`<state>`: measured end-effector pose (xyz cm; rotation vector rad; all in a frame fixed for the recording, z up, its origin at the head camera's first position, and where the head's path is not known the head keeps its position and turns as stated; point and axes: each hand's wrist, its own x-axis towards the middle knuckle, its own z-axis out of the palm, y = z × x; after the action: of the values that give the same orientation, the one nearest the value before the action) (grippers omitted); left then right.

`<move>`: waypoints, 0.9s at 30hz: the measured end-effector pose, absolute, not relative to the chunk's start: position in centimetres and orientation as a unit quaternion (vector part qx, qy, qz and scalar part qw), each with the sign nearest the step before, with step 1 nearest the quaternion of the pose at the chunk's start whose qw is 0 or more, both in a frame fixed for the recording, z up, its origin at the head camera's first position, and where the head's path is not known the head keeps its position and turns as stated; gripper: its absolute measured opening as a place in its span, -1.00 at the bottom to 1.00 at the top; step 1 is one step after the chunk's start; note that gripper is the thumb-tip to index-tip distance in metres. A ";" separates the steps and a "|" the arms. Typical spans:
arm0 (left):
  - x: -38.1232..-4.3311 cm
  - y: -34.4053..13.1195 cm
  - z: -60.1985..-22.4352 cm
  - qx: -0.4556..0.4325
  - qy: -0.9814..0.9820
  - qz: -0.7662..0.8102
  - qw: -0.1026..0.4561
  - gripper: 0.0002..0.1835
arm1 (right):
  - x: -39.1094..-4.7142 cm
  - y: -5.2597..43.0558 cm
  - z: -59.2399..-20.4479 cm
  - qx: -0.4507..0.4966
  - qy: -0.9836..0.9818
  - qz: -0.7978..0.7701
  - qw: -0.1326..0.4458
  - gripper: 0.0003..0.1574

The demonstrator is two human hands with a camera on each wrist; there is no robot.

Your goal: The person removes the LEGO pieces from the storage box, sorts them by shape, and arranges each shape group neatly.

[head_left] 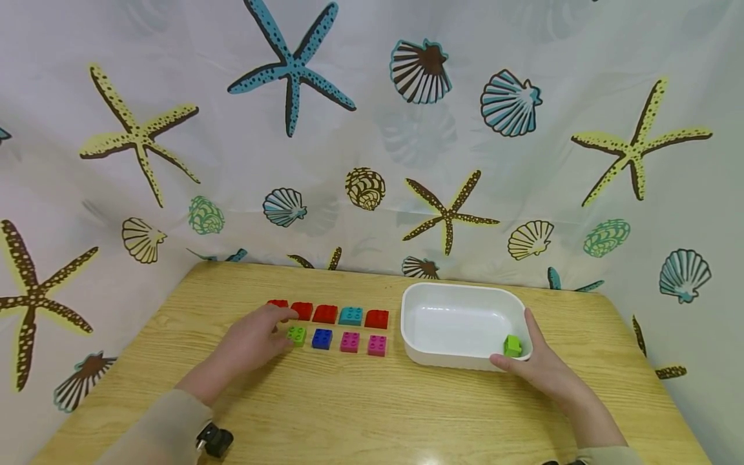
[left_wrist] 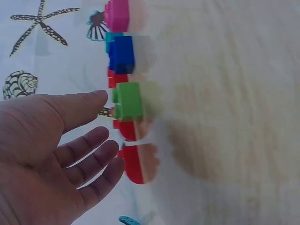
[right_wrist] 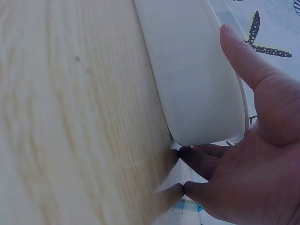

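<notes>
My left hand [head_left: 256, 339] hovers at the left end of two rows of toy building blocks, thumb and fingers spread apart with nothing between them. Nearest to it are a light green block [head_left: 298, 336] and a red block [head_left: 301, 310]; its fingers partly cover another red block [head_left: 278, 302]. In the left wrist view, the thumb tip comes close to the green block [left_wrist: 129, 101]. Around the near right corner of a white plastic tub [head_left: 447, 320], my right hand [head_left: 546, 371] has its thumb at the front rim and fingers along the side. Inside that corner lies a green block [head_left: 513, 346].
Farther along the back row are a red block [head_left: 325, 314], a teal block [head_left: 351, 316] and a red block [head_left: 377, 319]. The front row continues with a blue block [head_left: 322, 339] and two pink blocks [head_left: 350, 342]. A patterned curtain [head_left: 360, 129] hangs behind the wooden table [head_left: 360, 413].
</notes>
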<state>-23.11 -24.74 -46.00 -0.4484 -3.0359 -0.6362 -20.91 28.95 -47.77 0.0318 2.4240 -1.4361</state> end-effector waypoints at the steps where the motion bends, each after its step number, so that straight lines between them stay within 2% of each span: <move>1: -23.1 -24.6 -45.8 -0.139 -0.969 -0.202 0.009 -0.48 | -20.9 29.0 -47.8 0.011 0.849 -0.503 0.161 0.75; 10: -23.0 -20.3 -43.2 -0.169 -0.963 -0.204 0.053 -0.43 | -20.8 29.3 -48.0 0.012 0.847 -0.507 0.161 0.76; 27: -24.2 -8.0 -40.2 -0.262 -0.928 -0.264 0.040 -0.28 | -21.0 29.3 -47.8 -0.005 0.847 -0.508 0.158 0.74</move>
<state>-24.23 -8.02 -40.21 -0.8018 -2.8416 -0.8074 -21.01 29.29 -47.78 -0.0146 2.4226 -1.4516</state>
